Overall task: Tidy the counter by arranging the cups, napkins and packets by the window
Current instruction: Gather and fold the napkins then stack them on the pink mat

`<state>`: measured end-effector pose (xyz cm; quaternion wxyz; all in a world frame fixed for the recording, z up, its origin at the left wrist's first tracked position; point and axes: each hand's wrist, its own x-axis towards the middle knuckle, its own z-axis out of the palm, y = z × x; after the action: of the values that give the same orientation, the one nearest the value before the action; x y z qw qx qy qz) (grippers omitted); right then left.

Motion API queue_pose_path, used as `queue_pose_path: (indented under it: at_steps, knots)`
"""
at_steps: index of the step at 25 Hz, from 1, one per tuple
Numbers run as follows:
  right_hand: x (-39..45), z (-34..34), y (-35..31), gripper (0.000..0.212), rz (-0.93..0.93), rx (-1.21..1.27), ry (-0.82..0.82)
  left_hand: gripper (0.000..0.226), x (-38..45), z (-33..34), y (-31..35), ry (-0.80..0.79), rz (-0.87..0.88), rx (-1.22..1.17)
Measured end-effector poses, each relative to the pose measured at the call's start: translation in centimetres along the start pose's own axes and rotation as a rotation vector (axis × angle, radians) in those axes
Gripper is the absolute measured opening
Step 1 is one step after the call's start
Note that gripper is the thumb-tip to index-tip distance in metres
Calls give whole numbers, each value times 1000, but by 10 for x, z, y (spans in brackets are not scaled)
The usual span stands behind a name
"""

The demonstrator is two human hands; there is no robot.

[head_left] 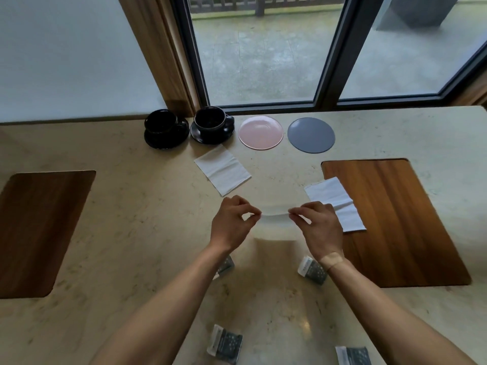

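Both hands hold one white napkin [275,219] above the counter [131,206]: the left hand [232,222] pinches its left top corner between thumb and forefinger, and the right hand [319,227] pinches the right top corner the same way, other fingers loosely curled. The sheet hangs between them, stretched along its upper edge; its lower part is blurred against the pale stone, so whether it is folded or single cannot be told.

Two more napkins lie flat: one [222,173] just in front of the cups, another [336,204] overlapping the corner of the right wooden inlay [395,219]. By the window stand two black cups on saucers, the left [164,127] and the right [212,123], beside a pink coaster [261,132] and a grey coaster [311,135]. Four packets lie nearer the person: one [225,266] partly under the left forearm, one [312,270] by the right wrist, two [225,343] [353,355] at the near edge.

The risk is probably the thin paper itself: pulled too taut it could tear at a pinched corner, and set down carelessly it could crease or land askew. A forearm could also drag the packet beneath it.
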<state>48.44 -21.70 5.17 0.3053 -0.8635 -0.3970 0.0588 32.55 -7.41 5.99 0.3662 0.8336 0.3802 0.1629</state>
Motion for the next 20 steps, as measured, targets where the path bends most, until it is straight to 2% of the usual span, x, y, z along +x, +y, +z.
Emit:
queue_pose_path:
  at_steps: [6,10,12,16,20]
  knots:
    - [-16,-4,-20,15,25,111,-99,7,-15,-21,4,-92,3,-19]
    - [-29,-2,-35,6,90,253,-192,8,-29,-36,0,-115,-7,-74]
    - [-36,-2,-42,11,115,282,-225,8,-36,-44,-3,-121,-19,-103]
    - [-52,5,-57,15,159,280,-264,6,-53,-61,-18,-133,-62,-147]
    - [-70,17,-81,7,174,330,-295,14,-79,-81,-47,-197,-150,-213]
